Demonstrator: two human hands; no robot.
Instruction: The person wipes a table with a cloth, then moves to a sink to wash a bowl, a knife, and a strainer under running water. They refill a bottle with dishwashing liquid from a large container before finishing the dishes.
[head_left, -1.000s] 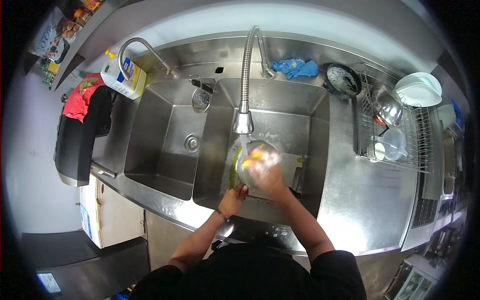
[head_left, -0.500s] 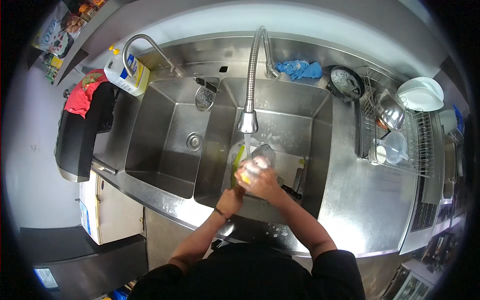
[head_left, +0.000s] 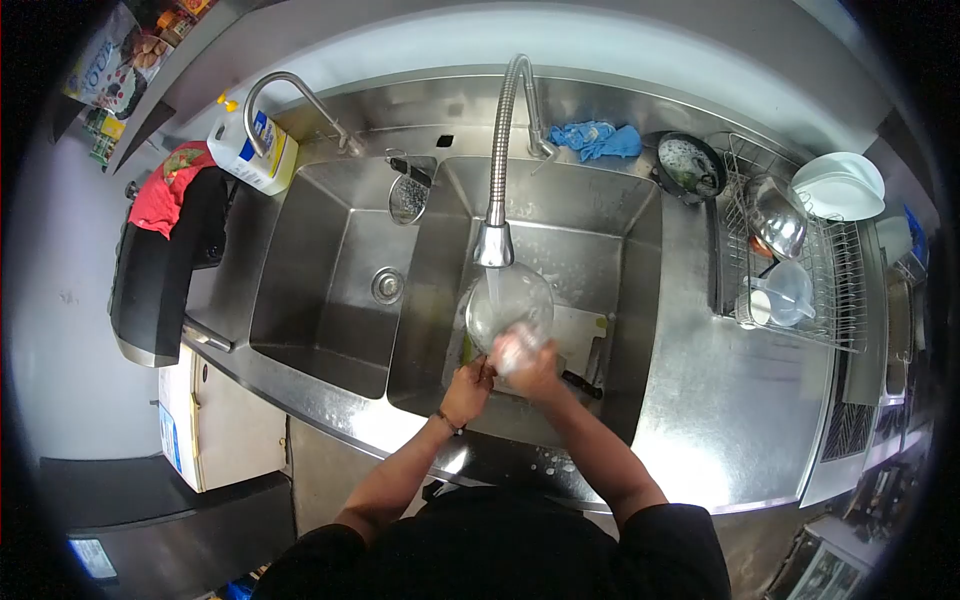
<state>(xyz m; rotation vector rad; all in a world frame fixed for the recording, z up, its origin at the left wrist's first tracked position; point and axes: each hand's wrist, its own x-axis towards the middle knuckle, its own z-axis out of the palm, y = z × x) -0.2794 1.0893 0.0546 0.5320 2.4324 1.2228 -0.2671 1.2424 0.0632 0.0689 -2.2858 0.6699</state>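
Water runs from the sprayer faucet (head_left: 493, 243) onto a round, see-through item (head_left: 512, 297), perhaps a bowl or strainer, in the right basin. My left hand (head_left: 467, 392) is closed at its near edge; the gripped part is hidden by the fingers. My right hand (head_left: 530, 367) lies over the near side of the round item, blurred by motion, with something whitish at the fingers. Below, a white board (head_left: 577, 335) and a black-handled knife (head_left: 582, 384) lie on the basin floor. A strip of green shows beside the left hand.
A strainer (head_left: 408, 198) hangs over the divider by the left basin (head_left: 330, 290). Behind stand a soap jug (head_left: 253, 150) and a blue cloth (head_left: 597, 140). A pan (head_left: 690, 167) and a dish rack (head_left: 795, 250) are at the right.
The round item now shows broadly under the water. My right hand has moved nearer to me and slightly right, and my left hand has shifted slightly. The yellow patch at the right hand no longer shows.
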